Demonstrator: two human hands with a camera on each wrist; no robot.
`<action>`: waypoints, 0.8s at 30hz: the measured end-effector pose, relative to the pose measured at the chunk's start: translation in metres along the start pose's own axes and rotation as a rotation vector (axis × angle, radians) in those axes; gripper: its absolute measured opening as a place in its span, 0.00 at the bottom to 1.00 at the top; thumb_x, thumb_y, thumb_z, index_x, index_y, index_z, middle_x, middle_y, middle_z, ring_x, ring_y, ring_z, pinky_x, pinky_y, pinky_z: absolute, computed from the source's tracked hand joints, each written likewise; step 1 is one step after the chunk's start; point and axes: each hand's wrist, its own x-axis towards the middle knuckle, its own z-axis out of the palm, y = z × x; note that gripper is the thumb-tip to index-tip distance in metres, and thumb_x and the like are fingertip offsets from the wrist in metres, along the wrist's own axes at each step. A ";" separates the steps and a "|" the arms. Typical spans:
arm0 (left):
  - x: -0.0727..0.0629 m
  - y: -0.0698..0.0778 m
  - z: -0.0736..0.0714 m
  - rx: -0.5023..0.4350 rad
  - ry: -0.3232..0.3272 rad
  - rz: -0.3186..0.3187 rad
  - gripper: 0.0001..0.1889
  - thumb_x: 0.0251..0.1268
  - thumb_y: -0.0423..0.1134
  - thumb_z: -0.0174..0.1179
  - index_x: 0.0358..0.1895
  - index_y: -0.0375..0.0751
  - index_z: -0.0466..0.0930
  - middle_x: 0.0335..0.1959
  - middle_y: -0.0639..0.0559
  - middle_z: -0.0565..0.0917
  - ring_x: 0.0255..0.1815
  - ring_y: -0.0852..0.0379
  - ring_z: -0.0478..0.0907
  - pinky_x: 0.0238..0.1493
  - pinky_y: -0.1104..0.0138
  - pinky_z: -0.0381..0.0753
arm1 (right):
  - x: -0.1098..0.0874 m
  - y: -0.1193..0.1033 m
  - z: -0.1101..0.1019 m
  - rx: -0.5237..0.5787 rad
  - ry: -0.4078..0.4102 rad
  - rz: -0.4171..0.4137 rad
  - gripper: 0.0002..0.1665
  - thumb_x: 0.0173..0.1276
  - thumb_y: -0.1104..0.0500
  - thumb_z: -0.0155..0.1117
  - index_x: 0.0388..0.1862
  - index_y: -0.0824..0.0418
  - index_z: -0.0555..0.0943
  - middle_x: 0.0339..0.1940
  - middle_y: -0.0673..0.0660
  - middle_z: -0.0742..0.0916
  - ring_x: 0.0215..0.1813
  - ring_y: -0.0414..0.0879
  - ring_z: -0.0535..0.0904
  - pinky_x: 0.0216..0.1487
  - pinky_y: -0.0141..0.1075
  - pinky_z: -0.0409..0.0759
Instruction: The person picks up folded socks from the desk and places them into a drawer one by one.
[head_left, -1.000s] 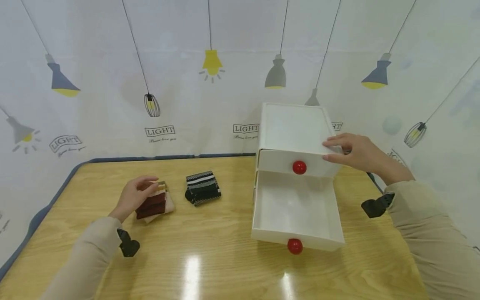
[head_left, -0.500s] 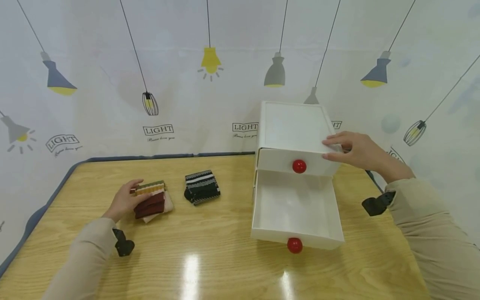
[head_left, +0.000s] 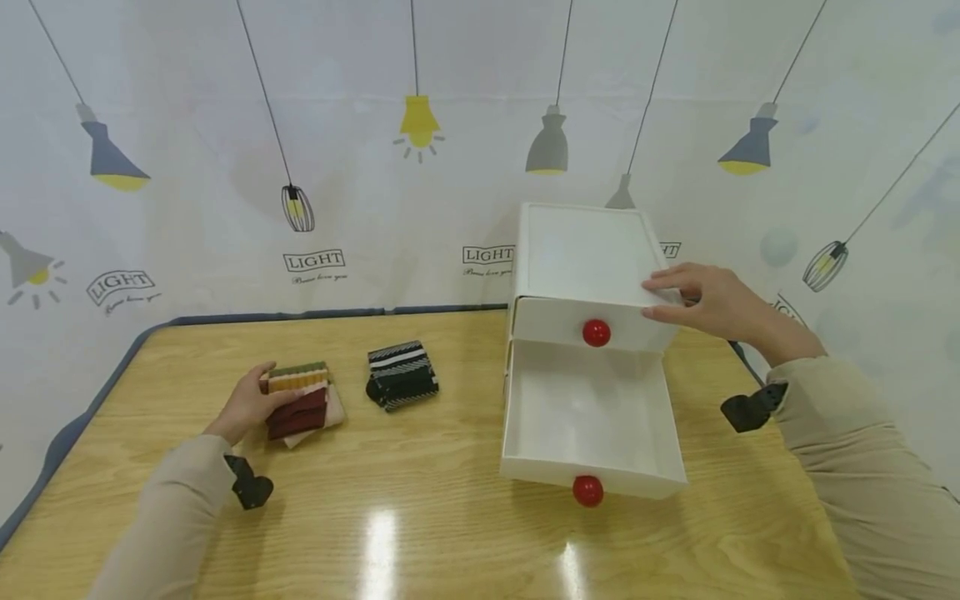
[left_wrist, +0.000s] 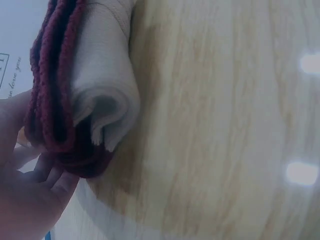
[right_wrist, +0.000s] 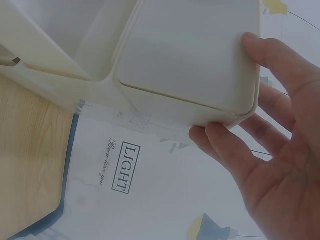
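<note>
In the head view, my left hand [head_left: 249,403] grips a pair of folded socks [head_left: 298,415], maroon with mustard, white and green bands, beside a paler folded part. The left wrist view shows thumb and fingers at the maroon knit [left_wrist: 55,85], with a rolled beige sock [left_wrist: 107,55] against it. My right hand [head_left: 708,302] holds the front right corner of a white two-drawer box [head_left: 581,250]. Its thumb presses the upper drawer's face [right_wrist: 190,55], and the fingers reach round the side. Below, the lower drawer [head_left: 633,483] is pulled out and bare inside.
Black folded socks [head_left: 402,377] with white and grey stripes lie between the left hand and the box. Red round knobs [head_left: 596,333] mark both drawer fronts. A wall sheet [head_left: 375,183] with printed lamps stands behind the wooden table [head_left: 420,517].
My left hand has come down from above the maroon socks to their left side and closed its fingers on them. The right hand has stayed on the box corner.
</note>
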 end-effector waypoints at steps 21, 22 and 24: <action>-0.017 0.001 0.010 -0.172 0.097 0.179 0.28 0.58 0.41 0.58 0.59 0.32 0.62 0.54 0.38 0.68 0.49 0.58 0.69 0.44 0.70 0.74 | -0.001 0.000 0.001 -0.003 -0.003 0.017 0.29 0.59 0.52 0.62 0.55 0.68 0.72 0.51 0.65 0.74 0.28 0.46 0.63 0.22 0.32 0.62; -0.018 0.001 0.010 -0.174 0.112 0.190 0.28 0.58 0.42 0.59 0.59 0.32 0.63 0.53 0.41 0.70 0.46 0.63 0.69 0.42 0.72 0.74 | -0.001 0.000 0.001 -0.003 -0.003 0.025 0.29 0.59 0.52 0.63 0.56 0.67 0.72 0.52 0.64 0.74 0.28 0.46 0.63 0.22 0.32 0.63; -0.020 0.000 0.011 -0.187 0.133 0.203 0.27 0.56 0.43 0.60 0.57 0.34 0.65 0.49 0.50 0.71 0.42 0.71 0.68 0.40 0.75 0.74 | -0.001 -0.001 0.001 -0.005 -0.011 0.029 0.30 0.59 0.52 0.62 0.56 0.67 0.72 0.53 0.65 0.73 0.30 0.47 0.64 0.24 0.33 0.64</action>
